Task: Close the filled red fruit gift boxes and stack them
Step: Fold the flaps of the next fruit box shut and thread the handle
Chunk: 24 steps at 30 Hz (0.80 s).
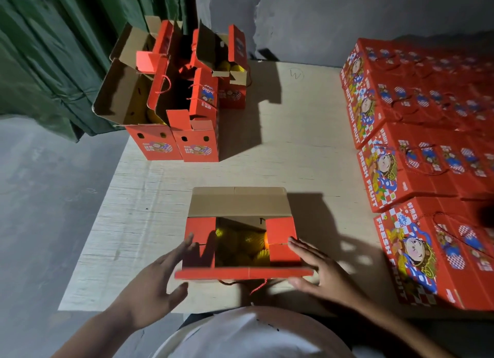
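Between the two hands, on the pale surface (294,149), sits one red fruit gift box (242,246) with its closing only part done; its two short red side flaps are folded in over the yellow netted fruit (240,246), while the long brown flap on the far side stands up and the long red flap nearest the person is not yet brought over; the left hand (157,283) lies with fingers straight and spread against the box's left wall, the right hand (318,266) likewise flat and spread against its right side, neither gripping anything; well beyond the left hand a cluster of open boxes (176,109) waits with flaps up, so several remain to close; beyond the right hand many closed boxes (417,149) lie in stacked rows, so I judge the job well advanced though not finished.
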Available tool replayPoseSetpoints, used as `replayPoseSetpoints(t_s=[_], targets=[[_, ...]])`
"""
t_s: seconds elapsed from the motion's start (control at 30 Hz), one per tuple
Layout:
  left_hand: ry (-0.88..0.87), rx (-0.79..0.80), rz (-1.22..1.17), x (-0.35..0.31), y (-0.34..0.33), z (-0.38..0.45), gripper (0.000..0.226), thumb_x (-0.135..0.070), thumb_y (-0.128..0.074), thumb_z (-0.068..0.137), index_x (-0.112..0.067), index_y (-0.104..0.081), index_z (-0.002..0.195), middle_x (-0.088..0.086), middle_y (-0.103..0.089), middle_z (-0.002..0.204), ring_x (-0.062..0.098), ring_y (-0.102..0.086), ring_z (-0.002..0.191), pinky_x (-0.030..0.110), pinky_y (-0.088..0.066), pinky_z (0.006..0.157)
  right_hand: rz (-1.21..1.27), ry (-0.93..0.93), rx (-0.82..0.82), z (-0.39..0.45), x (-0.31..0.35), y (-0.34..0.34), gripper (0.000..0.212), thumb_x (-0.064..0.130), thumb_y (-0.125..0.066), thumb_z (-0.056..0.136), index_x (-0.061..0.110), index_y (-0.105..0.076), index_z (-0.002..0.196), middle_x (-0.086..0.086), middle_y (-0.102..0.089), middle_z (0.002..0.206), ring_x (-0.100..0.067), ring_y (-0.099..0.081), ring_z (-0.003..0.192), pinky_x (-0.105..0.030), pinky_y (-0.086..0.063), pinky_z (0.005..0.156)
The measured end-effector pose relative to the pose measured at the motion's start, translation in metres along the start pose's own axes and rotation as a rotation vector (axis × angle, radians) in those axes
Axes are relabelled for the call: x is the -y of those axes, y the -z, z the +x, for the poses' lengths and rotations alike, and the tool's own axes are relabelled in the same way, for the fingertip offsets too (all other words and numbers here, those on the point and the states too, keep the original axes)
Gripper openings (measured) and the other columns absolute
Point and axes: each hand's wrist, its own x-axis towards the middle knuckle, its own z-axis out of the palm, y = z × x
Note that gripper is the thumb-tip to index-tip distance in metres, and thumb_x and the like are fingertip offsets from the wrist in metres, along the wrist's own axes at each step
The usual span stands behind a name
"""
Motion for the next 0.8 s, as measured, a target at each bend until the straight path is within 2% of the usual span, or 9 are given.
replayPoseSetpoints(t_s=[0.07,0.17,0.27,0.37,0.4,0.47,0.57,0.67,0.8], targets=[[0.051,-0.128,-0.07,0.001,-0.002,0.006,0.088,-0.044,-0.063,0.098,-0.053,-0.003,0.163,-0.047,-0.048,0.142,-0.022,-0.05,0.123,0.017,-0.046,0.099,0.158,-0.097,-0.191,0.003,0.005,-0.007,0.06,0.026,-0.077,0.095,0.03,-0.052,0.15,0.013,-0.059,0.149,-0.004,-0.054,0.139,-0.026,-0.041,0.116],[0.089,-0.294,-0.047,0.003,-0.01,0.018,0.091,-0.023,-0.071,0.097,-0.054,-0.016,0.161,-0.042,-0.059,0.128,-0.013,-0.06,0.105,0.016,-0.05,0.088,0.213,-0.225,-0.305,0.014,0.013,-0.011,0.061,0.021,-0.077,0.095,0.033,-0.053,0.15,0.014,-0.069,0.133,0.001,-0.061,0.127,-0.028,-0.05,0.106],[-0.01,-0.316,0.059,0.002,-0.021,0.029,0.084,-0.013,-0.077,0.092,-0.056,-0.037,0.153,-0.02,-0.049,0.148,0.0,-0.052,0.128,0.023,-0.049,0.098,0.077,-0.148,-0.359,0.022,0.015,-0.012,0.051,0.018,-0.078,0.092,0.028,-0.061,0.14,0.019,-0.061,0.13,0.003,-0.059,0.12,-0.026,-0.049,0.104],[-0.082,-0.261,0.171,0.0,-0.027,0.035,0.084,-0.033,-0.084,0.085,-0.045,-0.039,0.155,-0.01,-0.031,0.16,0.011,-0.044,0.137,0.029,-0.05,0.096,-0.083,-0.046,-0.343,0.026,0.015,-0.014,0.036,0.023,-0.078,0.093,0.019,-0.068,0.127,0.009,-0.049,0.131,-0.008,-0.058,0.12,-0.024,-0.046,0.104],[-0.114,-0.225,0.218,-0.001,-0.027,0.037,0.086,-0.047,-0.082,0.084,-0.041,-0.037,0.156,-0.012,-0.031,0.159,0.013,-0.044,0.138,0.031,-0.052,0.097,-0.129,-0.024,-0.322,0.026,0.015,-0.014,0.039,0.03,-0.079,0.091,0.017,-0.068,0.127,0.005,-0.049,0.134,-0.011,-0.057,0.124,-0.024,-0.044,0.106],[-0.148,-0.146,0.321,-0.002,-0.026,0.037,0.097,-0.069,-0.076,0.077,-0.039,-0.034,0.159,-0.017,-0.033,0.156,0.013,-0.04,0.142,0.035,-0.051,0.103,-0.246,0.019,-0.262,0.024,0.013,-0.015,0.063,0.052,-0.081,0.083,0.014,-0.066,0.132,0.0,-0.051,0.139,-0.013,-0.052,0.127,-0.026,-0.043,0.108],[-0.138,-0.106,0.425,-0.005,-0.026,0.036,0.11,-0.067,-0.084,0.066,-0.032,-0.036,0.159,-0.015,-0.038,0.156,0.016,-0.039,0.143,0.034,-0.05,0.105,-0.426,0.065,-0.177,0.02,0.011,-0.019,0.096,0.079,-0.074,0.071,0.016,-0.061,0.142,0.001,-0.054,0.139,-0.017,-0.051,0.123,-0.031,-0.046,0.106],[-0.127,-0.112,0.427,-0.008,-0.027,0.036,0.103,-0.049,-0.089,0.07,-0.028,-0.04,0.158,-0.013,-0.044,0.153,0.018,-0.045,0.139,0.034,-0.051,0.104,-0.476,0.064,-0.167,0.018,0.007,-0.021,0.095,0.074,-0.073,0.07,0.02,-0.058,0.146,0.005,-0.055,0.137,-0.019,-0.053,0.122,-0.035,-0.049,0.104],[-0.125,-0.14,0.461,-0.015,-0.026,0.033,0.095,-0.047,-0.088,0.069,-0.031,-0.046,0.152,-0.015,-0.052,0.144,0.017,-0.051,0.129,0.034,-0.053,0.093,-0.461,0.086,-0.188,0.017,0.004,-0.023,0.086,0.07,-0.076,0.07,0.025,-0.06,0.141,0.008,-0.059,0.132,-0.019,-0.056,0.122,-0.032,-0.046,0.105]])
